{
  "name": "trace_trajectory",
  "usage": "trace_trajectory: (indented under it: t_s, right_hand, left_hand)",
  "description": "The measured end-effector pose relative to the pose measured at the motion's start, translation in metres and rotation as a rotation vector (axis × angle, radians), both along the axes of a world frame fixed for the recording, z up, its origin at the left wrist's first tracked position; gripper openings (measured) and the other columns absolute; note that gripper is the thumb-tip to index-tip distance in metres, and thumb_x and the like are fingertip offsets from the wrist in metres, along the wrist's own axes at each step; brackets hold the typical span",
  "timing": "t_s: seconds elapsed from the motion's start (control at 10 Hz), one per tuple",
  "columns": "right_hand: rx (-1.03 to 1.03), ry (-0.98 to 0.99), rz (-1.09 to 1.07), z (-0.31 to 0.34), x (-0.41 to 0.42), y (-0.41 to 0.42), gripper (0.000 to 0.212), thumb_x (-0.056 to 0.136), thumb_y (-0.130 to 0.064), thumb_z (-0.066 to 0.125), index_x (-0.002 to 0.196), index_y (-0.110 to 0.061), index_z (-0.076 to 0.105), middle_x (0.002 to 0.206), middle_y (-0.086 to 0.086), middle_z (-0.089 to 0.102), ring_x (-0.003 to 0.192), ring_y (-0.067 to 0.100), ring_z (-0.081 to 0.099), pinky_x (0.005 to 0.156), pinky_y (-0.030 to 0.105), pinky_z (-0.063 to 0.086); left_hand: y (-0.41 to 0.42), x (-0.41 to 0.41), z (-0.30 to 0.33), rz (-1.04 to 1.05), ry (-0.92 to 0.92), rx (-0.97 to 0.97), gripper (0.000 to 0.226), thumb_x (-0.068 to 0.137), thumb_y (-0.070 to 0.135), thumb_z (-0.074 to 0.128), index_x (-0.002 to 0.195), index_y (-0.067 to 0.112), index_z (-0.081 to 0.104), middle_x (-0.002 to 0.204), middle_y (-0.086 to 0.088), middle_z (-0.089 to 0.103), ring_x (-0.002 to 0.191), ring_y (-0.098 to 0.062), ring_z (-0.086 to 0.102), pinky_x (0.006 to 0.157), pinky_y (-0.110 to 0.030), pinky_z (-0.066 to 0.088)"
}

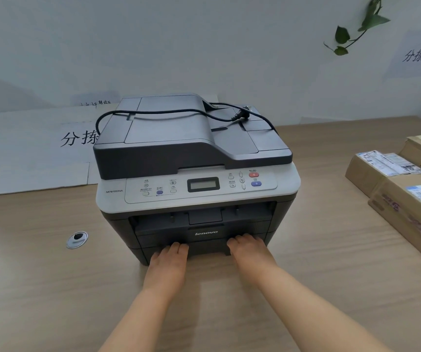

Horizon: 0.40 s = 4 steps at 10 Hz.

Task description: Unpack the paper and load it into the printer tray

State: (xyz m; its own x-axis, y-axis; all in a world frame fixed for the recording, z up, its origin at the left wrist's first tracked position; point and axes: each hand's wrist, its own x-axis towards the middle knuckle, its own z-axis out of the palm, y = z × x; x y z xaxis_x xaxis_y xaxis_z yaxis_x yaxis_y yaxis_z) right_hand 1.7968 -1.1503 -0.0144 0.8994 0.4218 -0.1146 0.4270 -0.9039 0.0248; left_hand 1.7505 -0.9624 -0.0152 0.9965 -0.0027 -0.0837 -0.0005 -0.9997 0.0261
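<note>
A grey and white printer (pixel 194 138) stands in the middle of the wooden desk (pixel 39 275), facing me. Its paper tray (pixel 206 246) sits pushed in at the bottom front. My left hand (pixel 170 260) rests palm down against the tray's left part, its fingertips tucked at the tray's edge. My right hand (pixel 250 250) does the same on the right part. Brown wrapped packages (pixel 382 171) with labels lie at the desk's right side, apart from both hands. No loose paper shows.
The printer's black power cord (pixel 168 113) lies coiled on its lid, unplugged. A metal cable grommet (pixel 77 240) sits in the desk to the left. White sheets with large characters (pixel 26 148) cover the back left. A plant sprig (pixel 356 29) hangs at the upper right.
</note>
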Motion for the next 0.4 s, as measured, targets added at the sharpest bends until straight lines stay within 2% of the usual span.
trace_trajectory:
  t_s: [0.2,0.4]
  right_hand:
    - [-0.032,0.02,-0.024,0.0015,0.0026,0.0041,0.04,0.09,-0.001,0.04,0.128,-0.008,0.046,0.128,0.012,0.054,0.12,0.03,0.046,0.1,0.041,0.037]
    - [-0.138,0.096,-0.023,0.0065,-0.0046,0.0007,0.037,0.092,-0.007,0.04,0.129,-0.009,0.046,0.133,0.011,0.052,0.125,0.029,0.042,0.101,0.041,0.036]
  left_hand:
    - [-0.0009,0.0027,0.0017,0.029,0.024,-0.003,0.053,0.088,0.003,0.038,0.139,0.018,0.036,0.141,-0.002,0.043,0.128,-0.023,0.043,0.104,-0.034,0.035]
    - [-0.0043,-0.006,0.0068,0.05,0.133,0.03,0.054,0.088,0.005,0.037,0.141,0.016,0.034,0.14,-0.006,0.043,0.128,-0.027,0.042,0.104,-0.039,0.037]
